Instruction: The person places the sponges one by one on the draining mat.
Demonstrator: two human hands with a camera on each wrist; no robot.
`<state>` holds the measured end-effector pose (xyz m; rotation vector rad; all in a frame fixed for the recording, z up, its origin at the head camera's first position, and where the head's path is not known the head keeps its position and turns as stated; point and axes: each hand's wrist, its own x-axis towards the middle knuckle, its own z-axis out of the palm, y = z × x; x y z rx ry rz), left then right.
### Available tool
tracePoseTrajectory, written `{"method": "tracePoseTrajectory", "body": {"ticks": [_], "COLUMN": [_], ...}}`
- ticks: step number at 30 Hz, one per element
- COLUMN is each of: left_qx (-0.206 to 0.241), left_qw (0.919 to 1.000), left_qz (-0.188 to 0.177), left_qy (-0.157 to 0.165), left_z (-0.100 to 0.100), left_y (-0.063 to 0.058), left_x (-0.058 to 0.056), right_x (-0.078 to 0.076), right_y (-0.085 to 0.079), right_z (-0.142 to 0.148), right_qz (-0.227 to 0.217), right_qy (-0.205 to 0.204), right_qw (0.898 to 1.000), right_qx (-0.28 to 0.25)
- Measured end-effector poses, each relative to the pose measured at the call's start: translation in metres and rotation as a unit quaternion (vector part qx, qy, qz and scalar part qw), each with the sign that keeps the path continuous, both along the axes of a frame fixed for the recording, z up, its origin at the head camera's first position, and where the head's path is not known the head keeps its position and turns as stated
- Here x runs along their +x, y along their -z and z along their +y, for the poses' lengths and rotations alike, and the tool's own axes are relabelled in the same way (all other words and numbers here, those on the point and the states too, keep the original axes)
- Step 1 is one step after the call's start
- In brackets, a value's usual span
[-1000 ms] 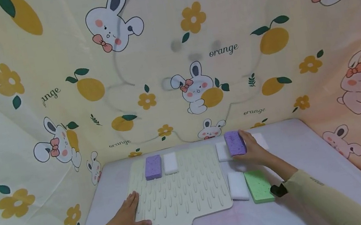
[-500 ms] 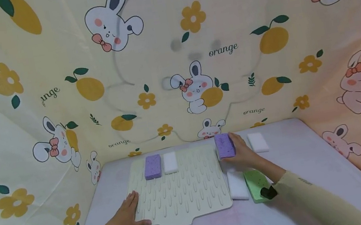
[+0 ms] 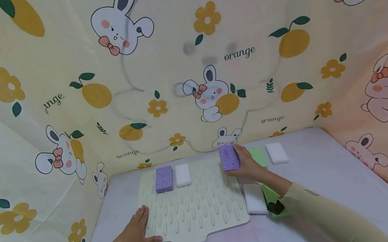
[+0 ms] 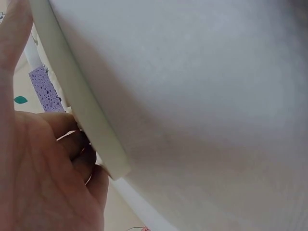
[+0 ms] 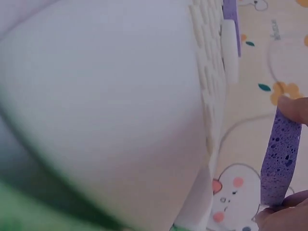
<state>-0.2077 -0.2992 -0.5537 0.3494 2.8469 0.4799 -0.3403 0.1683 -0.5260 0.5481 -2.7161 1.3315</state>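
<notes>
My right hand (image 3: 249,167) pinches a purple sponge (image 3: 229,158) above the back right corner of a cream ribbed board (image 3: 193,206). In the right wrist view, the thumb and fingers hold this porous purple sponge (image 5: 280,156) at its two ends. My left hand (image 3: 133,234) rests on the board's left edge, fingers spread and thumb near the front edge. The left wrist view shows its fingers against the board's rim (image 4: 77,91). Another purple sponge (image 3: 164,179) and a white sponge (image 3: 182,175) lie side by side at the board's back left.
Right of the board, a white sponge (image 3: 255,200) and a green sponge (image 3: 269,194), partly hidden by the right wrist, lie in front. Behind them are another green sponge (image 3: 257,156) and a white sponge (image 3: 277,153). A printed cloth (image 3: 168,57) hangs behind and beside the table.
My right hand has moved left with the purple sponge, from over the items at the back right to over the board's corner, uncovering the back green sponge. The left hand has stayed still.
</notes>
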Motion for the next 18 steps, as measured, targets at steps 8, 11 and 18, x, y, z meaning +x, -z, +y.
{"method": "tracePoseTrajectory", "body": {"ticks": [8,11,18], "left_qx": [0.026,0.027,0.015], "left_qw": [0.9996,0.9995,0.9999], "left_qz": [0.008,0.009,-0.006], "left_qy": [0.013,0.013,0.004], "left_z": [-0.005,-0.006,-0.001], "left_y": [0.006,0.006,0.000], "left_x": [-0.001,-0.001,0.000], "right_x": [0.002,0.002,0.002], "right_y": [-0.002,-0.003,0.002], "right_z": [-0.023,-0.031,-0.048], "right_qz": [-0.020,-0.010,0.003], "right_qy": [0.002,-0.003,-0.008], "right_qw": [1.000,1.000,1.000], "right_qx": [0.004,0.006,0.000]}}
